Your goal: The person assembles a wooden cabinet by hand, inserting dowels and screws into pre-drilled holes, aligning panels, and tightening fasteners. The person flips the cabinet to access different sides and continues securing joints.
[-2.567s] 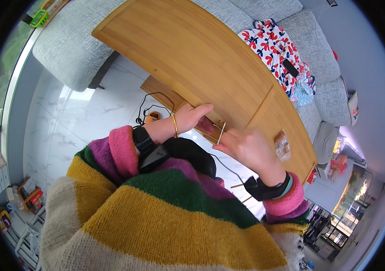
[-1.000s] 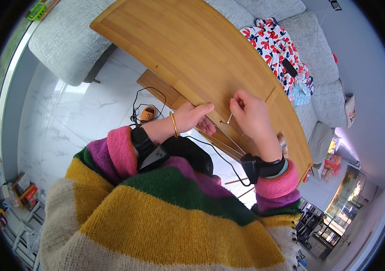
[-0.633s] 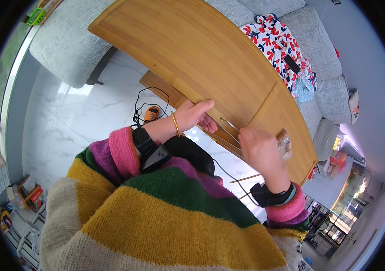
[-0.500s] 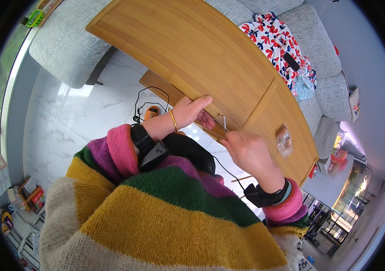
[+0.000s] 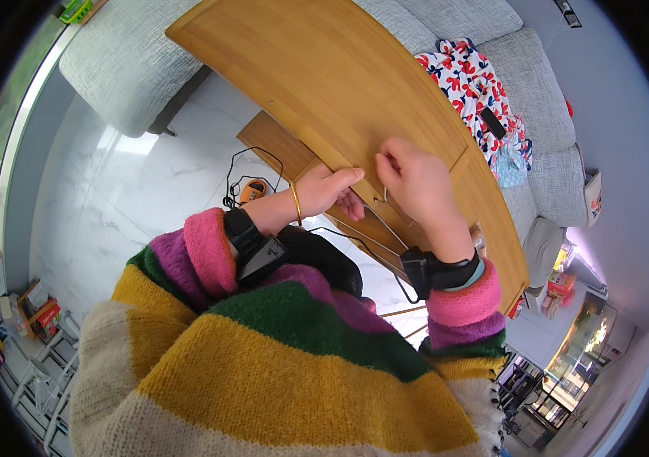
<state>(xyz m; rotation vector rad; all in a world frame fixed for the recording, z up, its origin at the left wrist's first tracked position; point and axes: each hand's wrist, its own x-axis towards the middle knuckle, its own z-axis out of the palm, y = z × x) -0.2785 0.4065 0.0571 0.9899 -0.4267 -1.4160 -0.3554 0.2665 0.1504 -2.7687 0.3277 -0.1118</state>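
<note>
My left hand (image 5: 326, 189) grips the near edge of a wooden table (image 5: 324, 84), thumb on top and fingers curled underneath. Beside it, my right hand (image 5: 420, 183) is over the tabletop, its fingers curled in a pinch. A thin silver hex key (image 5: 383, 193) rises from a small hole near the table's edge and passes under the right hand, which hides its other end. Below the edge, an open wooden compartment shows under my left hand.
An orange-and-black device (image 5: 252, 190) and a black cable (image 5: 234, 164) are at left. A clear packet (image 5: 478, 238) lies on the table, partly behind my right wrist. Grey sofas surround the far side; a floral cloth (image 5: 458, 76) and a dark phone (image 5: 493, 123) rest on one.
My right hand has swung up and away from me, from below the table edge to over the tabletop, turning the hex key. The left hand keeps its hold on the edge.
</note>
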